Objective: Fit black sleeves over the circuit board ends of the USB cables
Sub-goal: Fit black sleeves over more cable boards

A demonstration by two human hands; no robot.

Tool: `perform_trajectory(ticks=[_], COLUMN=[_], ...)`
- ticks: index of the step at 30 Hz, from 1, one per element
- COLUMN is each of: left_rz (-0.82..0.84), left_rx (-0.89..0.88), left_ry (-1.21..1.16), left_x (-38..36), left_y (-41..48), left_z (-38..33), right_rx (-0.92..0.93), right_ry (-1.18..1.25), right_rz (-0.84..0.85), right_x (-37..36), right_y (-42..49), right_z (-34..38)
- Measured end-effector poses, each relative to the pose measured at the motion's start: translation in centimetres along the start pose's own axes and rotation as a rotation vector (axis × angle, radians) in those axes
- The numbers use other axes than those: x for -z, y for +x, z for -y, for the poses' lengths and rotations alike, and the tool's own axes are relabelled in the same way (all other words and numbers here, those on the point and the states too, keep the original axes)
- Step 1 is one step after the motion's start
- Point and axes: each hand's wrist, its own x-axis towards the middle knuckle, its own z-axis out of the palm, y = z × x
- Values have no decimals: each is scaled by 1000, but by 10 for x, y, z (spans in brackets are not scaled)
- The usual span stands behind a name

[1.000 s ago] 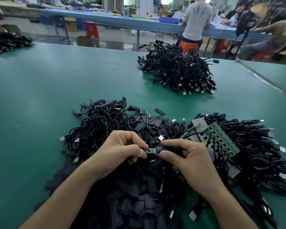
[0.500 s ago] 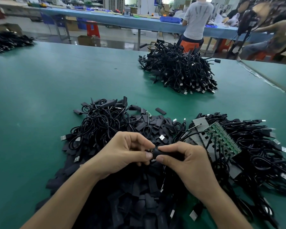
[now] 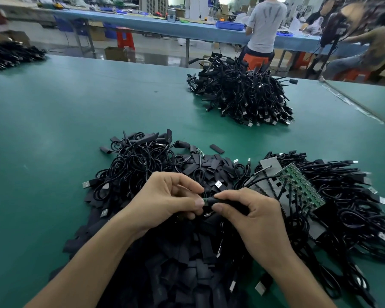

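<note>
Black tube sleeve (image 3: 222, 200) is pinched by the right hand (image 3: 257, 221), aligned for sliding over the small green circuit board end (image 3: 206, 201) pinched by the left hand (image 3: 165, 202).

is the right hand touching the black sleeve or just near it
Touching. The head view shows the right hand pinching the black sleeve between thumb and forefinger, with no gap.

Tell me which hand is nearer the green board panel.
Right. The right hand lies just left of the panel, gripping a sleeve; the left hand is farther left, beyond the right, pinching the small board end.
</note>
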Motion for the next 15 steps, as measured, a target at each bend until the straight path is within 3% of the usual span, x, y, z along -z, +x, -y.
perform_trajectory(ticks=[5,15], left_rz=[0,10], left_rx=[41,37], left_ry=[0,62], left_x=[-1,-1], left_y=[1,3], left_z=[5,5], right_rx=[79,136], right_ry=[-153,-196], right_rz=[34,18], right_x=[-1,-1], right_y=[-2,-2], right_z=[1,-1])
